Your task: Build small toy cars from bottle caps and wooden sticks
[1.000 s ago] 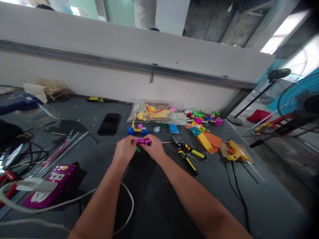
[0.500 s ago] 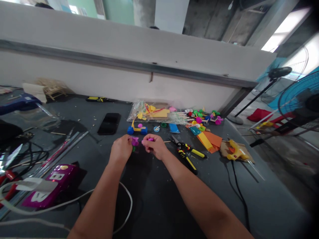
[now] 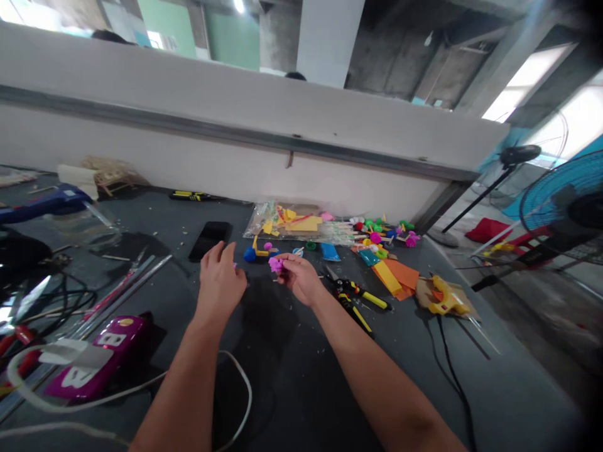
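Observation:
My right hand [image 3: 302, 277] pinches a small, crumpled pink lump [image 3: 276, 265], which looks like soft modelling clay, between thumb and fingers above the table. To its left is my left hand [image 3: 220, 276], thumb and fingers apart. A speck of pink shows by its thumb; whether it touches the hand I cannot tell. Just beyond the hands sits a small blue and yellow model [image 3: 254, 252], with a pink disc [image 3: 268, 246] beside it. A white and blue ring [image 3: 298, 252], partly hidden, lies behind my right hand.
Yellow-handled pliers [image 3: 360, 294] lie right of my right hand. Farther off are a clear bag of yellow pieces [image 3: 296, 223], a blue packet [image 3: 330, 252], orange sheets [image 3: 404, 276] and a yellow glue gun [image 3: 445, 295]. On the left are a phone [image 3: 210, 240] and a purple power strip [image 3: 106, 355].
My left hand has drawn away leftward and its fingers have spread, off the purple and green piece it pinched. My right hand keeps its pinch, the pink lump now showing more. The view has tilted slightly up.

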Motion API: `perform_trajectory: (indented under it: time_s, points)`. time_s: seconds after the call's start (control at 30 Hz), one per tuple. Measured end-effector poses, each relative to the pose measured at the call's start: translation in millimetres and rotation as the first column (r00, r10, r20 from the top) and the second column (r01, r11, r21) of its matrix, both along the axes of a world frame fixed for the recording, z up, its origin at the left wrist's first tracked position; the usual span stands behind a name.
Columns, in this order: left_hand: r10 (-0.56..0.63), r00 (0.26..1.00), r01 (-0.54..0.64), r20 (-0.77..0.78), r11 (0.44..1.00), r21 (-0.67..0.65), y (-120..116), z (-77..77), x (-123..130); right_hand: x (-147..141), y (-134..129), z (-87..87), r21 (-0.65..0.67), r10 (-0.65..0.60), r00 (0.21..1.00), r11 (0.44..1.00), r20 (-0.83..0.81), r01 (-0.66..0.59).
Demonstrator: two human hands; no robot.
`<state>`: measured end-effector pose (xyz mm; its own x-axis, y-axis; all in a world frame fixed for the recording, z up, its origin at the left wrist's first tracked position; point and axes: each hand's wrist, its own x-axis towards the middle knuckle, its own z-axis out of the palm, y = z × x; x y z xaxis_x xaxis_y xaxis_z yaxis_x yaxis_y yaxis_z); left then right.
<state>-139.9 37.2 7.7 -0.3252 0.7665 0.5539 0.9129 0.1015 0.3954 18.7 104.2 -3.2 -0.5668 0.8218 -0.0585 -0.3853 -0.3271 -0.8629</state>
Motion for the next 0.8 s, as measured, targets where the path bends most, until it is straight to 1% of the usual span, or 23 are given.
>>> perform_trajectory:
  time_s: [0.07, 0.1, 0.17, 0.23, 0.3, 0.37, 0.47, 0.53, 0.57, 0.63, 0.67, 0.7, 0.73, 0.8]
  points:
    - [-0.132, 0.979, 0.115, 0.156, 0.987, 0.115, -1, 8.2, 13, 2, 1, 7.8, 0.086, 0.025, 0.997, 0.996, 0.071, -0.031]
    - [-0.206, 0.943, 0.172, 0.261, 0.974, 0.146, -1, 11.0, 20, 4, 2, 11.1, 0.131, 0.037, 0.993, 0.99, 0.11, -0.051]
    - [-0.299, 0.849, 0.261, 0.436, 0.954, 0.146, 0, 13.2, 33, 11, 3, 15.5, 0.22, 0.033, 0.982, 0.973, 0.184, -0.074]
    - [-0.329, 0.784, 0.329, 0.526, 0.939, 0.096, 0, 11.6, 44, 20, 4, 16.7, 0.28, -0.001, 0.974, 0.958, 0.224, -0.063]
    - [-0.344, 0.761, 0.388, 0.551, 0.921, 0.039, 1, 7.7, 51, 31, 4, 15.0, 0.271, -0.045, 0.975, 0.963, 0.219, -0.017]
    - [-0.378, 0.758, 0.441, 0.532, 0.897, 0.009, 3, 2.8, 56, 41, 3, 11.2, 0.225, -0.084, 0.977, 0.974, 0.196, 0.039]
    - [-0.409, 0.791, 0.463, 0.454, 0.887, -0.007, 3, -3.1, 62, 50, 0, 4.1, 0.208, -0.133, 0.97, 0.974, 0.204, 0.089]
    - [-0.378, 0.813, 0.433, 0.442, 0.901, -0.026, 3, -4.6, 66, 53, -3, -0.5, 0.224, -0.154, 0.964, 0.969, 0.217, 0.105]
    - [-0.349, 0.812, 0.415, 0.467, 0.909, -0.042, 3, -4.7, 68, 54, -4, -2.6, 0.242, -0.164, 0.962, 0.964, 0.219, 0.109]
    - [-0.273, 0.778, 0.376, 0.566, 0.924, -0.071, 3, -4.0, 71, 57, -6, -5.7, 0.316, -0.176, 0.957, 0.944, 0.23, 0.097]
    - [-0.231, 0.735, 0.358, 0.638, 0.93, -0.076, 4, -3.7, 73, 58, -7, -6.5, 0.371, -0.187, 0.951, 0.925, 0.246, 0.086]
    - [-0.19, 0.67, 0.341, 0.718, 0.937, -0.07, 5, -3.4, 75, 60, -7, -6.9, 0.436, -0.21, 0.941, 0.897, 0.267, 0.076]
    - [-0.157, 0.582, 0.328, 0.798, 0.943, -0.053, 6, -3.4, 77, 62, -8, -6.8, 0.507, -0.247, 0.925, 0.859, 0.29, 0.07]
    - [-0.111, 0.377, 0.3, 0.92, 0.954, -0.008, 8, -3.9, 80, 65, -8, -5.7, 0.641, -0.343, 0.886, 0.764, 0.313, 0.069]
